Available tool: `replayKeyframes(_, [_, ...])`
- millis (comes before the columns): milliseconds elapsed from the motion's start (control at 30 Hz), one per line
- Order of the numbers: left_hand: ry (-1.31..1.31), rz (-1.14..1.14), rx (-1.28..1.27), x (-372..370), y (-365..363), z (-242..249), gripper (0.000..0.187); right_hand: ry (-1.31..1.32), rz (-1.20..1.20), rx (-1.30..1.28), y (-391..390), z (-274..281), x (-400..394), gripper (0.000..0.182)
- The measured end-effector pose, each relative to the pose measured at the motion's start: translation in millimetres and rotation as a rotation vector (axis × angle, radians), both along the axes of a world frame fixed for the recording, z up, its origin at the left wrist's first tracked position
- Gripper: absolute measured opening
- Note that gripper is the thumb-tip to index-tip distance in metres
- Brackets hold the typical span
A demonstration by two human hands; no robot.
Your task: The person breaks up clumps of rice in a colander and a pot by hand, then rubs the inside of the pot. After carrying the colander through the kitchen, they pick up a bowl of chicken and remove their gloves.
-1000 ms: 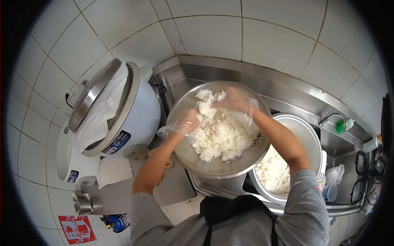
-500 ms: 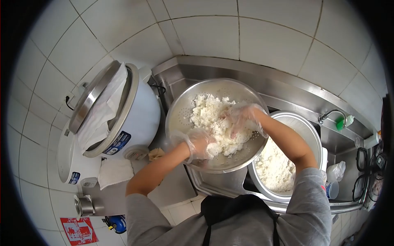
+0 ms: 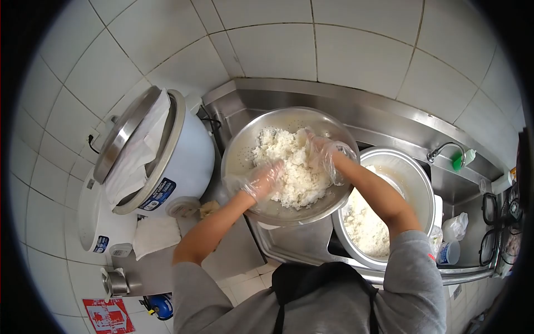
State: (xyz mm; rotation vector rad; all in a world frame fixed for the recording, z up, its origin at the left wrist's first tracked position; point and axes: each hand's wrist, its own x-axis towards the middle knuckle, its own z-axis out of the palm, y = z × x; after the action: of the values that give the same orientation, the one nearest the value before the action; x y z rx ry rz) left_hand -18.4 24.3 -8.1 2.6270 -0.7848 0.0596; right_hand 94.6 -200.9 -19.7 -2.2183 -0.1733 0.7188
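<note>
A heap of cooked white rice (image 3: pixel 297 178) lies in a wide perforated metal colander (image 3: pixel 236 147). Both my hands wear clear plastic gloves. My left hand (image 3: pixel 264 178) rests on the near-left side of the heap, its fingers stretched out over the grains. On the upper-right side, my right hand (image 3: pixel 324 151) lies against the rice with its fingers extended; their tips are partly hidden. To the right, under my right forearm, a large metal pot (image 3: pixel 411 167) holds more rice.
On the left stands a big rice cooker (image 3: pixel 194 156) with its lid (image 3: pixel 128 133) tilted up and a white cloth over the rim. A folded cloth (image 3: pixel 157 235) lies near it. At right are a sink tap (image 3: pixel 445 149), a green bottle (image 3: pixel 464 160) and a plastic cup (image 3: pixel 448 253).
My right hand has shifted up and left to the heap's far side. The left hand has moved slightly up. The rice is gathered further up and left in the colander.
</note>
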Motion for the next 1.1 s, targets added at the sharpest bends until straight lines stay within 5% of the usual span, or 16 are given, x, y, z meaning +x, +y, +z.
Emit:
replayKeyframes(133, [0.107, 0.048, 0.098, 11, -7, 26, 0.064, -0.412, 0.629, -0.774, 0, 50, -10, 0.056])
replayKeyframes(233, [0.124, -0.013, 0.215, 16, -24, 29, 0.070, 0.050, 0.267, 0.502, -22, -97, 61, 0.057])
replayKeyframes(267, [0.127, -0.016, 0.210, 24, -23, 14, 0.070, 0.053, 0.264, 0.497, -24, -71, 47, 0.057])
replayKeyframes(333, [0.058, -0.003, 0.246, 42, -20, -29, 0.077, 0.556, -0.200, 0.601, -18, 16, -2, 0.061])
replayKeyframes(367, [0.067, -0.003, 0.241, 42, -22, -30, 0.077, 0.565, -0.203, 0.595, -16, 14, -4, 0.061])
replayKeyframes(433, [0.154, 0.057, 0.225, 40, -27, -22, 0.085, -0.204, 0.184, -0.045, -11, 16, -7, 0.071])
replayKeyframes(467, [0.158, 0.060, 0.225, 37, -31, -17, 0.085, -0.200, 0.187, -0.044, -14, 19, -10, 0.071])
replayKeyframes(533, [0.243, 0.177, 0.035, 30, -40, -6, 0.083, 0.198, -0.033, 0.450, -24, 51, -33, 0.067])
replayKeyframes(633, [0.172, 0.070, -0.270, 34, -46, -3, 0.087, 0.264, -0.133, 0.572, -16, 59, -56, 0.041])
replayKeyframes(767, [-0.112, -0.070, -0.333, 48, -42, -16, 0.093, 0.211, -0.035, 0.480, -10, 43, -46, 0.037])
replayKeyframes(833, [0.437, 0.410, -0.214, 42, -44, -5, 0.079, 0.223, 0.147, 0.670, -5, 35, -43, 0.037])
replayKeyframes(900, [0.346, 0.403, -0.190, 48, -38, -13, 0.070, 0.132, 0.129, 0.744, 1, 28, -41, 0.047])
replayKeyframes(1000, [0.234, 0.361, -0.184, 61, -21, -12, 0.057, -0.035, -0.077, 0.425, 14, 13, -20, 0.059])
replayKeyframes(1067, [0.211, 0.284, -0.226, 66, -14, 3, 0.048, -0.494, -0.009, 0.402, 10, -13, -1, 0.070])
replayKeyframes(1100, [0.201, 0.247, -0.249, 67, -10, 8, 0.044, -0.493, -0.009, 0.399, 6, 10, -9, 0.070])
